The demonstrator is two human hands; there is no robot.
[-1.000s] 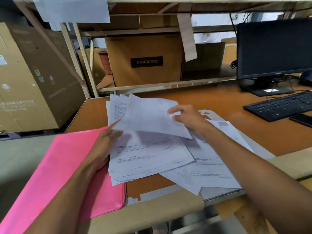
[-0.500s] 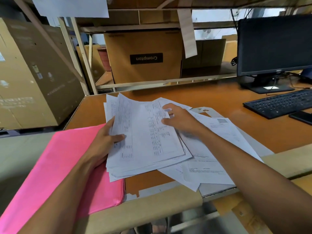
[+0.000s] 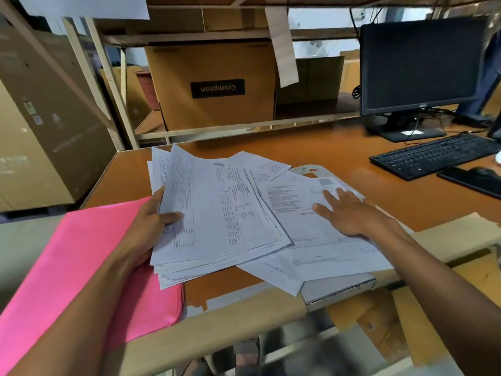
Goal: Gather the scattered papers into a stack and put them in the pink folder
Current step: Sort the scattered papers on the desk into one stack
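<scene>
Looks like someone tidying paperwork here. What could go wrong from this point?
The left hand grips the fanned stack by one side only, so sheets might slip out. The loose sheets under the flat right hand reach the front edge of the desk; a careless sweep could push some off. The pink folder lies closed beneath that arm, so opening it may be awkward.

Folder cut off bottom-left, corner under stack. Print unreadable. Left hand fingers mostly hidden beneath stack.
</scene>
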